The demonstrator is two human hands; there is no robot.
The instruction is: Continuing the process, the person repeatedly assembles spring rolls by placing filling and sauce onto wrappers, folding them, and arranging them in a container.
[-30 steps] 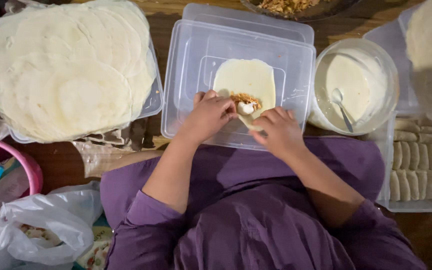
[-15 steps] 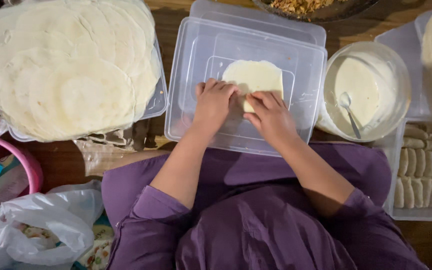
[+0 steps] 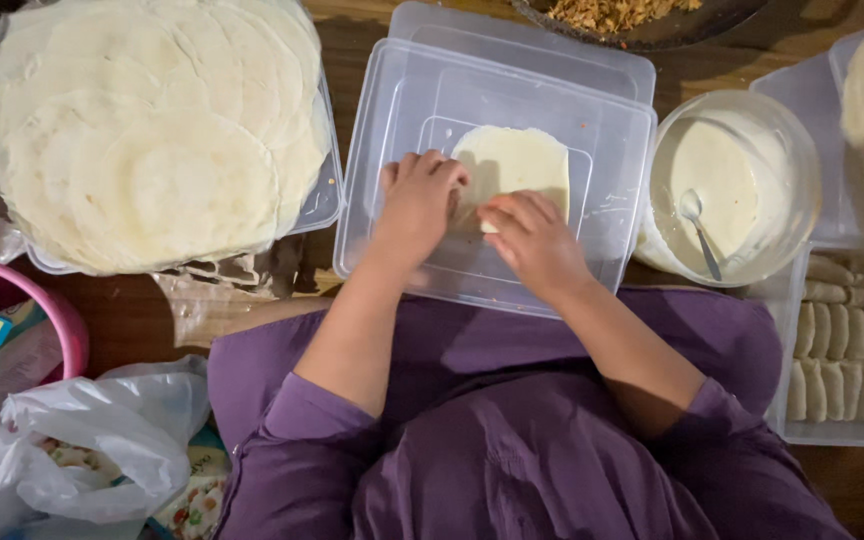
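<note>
Fingers (image 3: 432,175) of your left hand (image 3: 417,205) curl down over the near left edge of the thin pale wrapper (image 3: 517,160), while your right hand (image 3: 532,240) lies with its fingertips pressed flat on the near right corner; neither hand grips anything, both simply bear down on the dough. That wrapper rests in the middle of an upturned clear plastic lid (image 3: 402,110), its near side folded over so no filling shows, its far edge lying open and flat. To roll it well, keep both sets of fingertips level with each other so the fold runs straight, hold the roll snug without tearing the thin sheet, and tuck the two sides inward before you reach the far edge. A glass bowl of white paste (image 3: 722,190) with a spoon (image 3: 697,230) stands just beside your right hand, close enough for sealing that last flap. Finished rolls (image 3: 847,350) line a tray at your right, a stack of round wrappers (image 3: 152,130) waits at your left, and a dish of browned filling (image 3: 622,15) sits beyond the lid.
</note>
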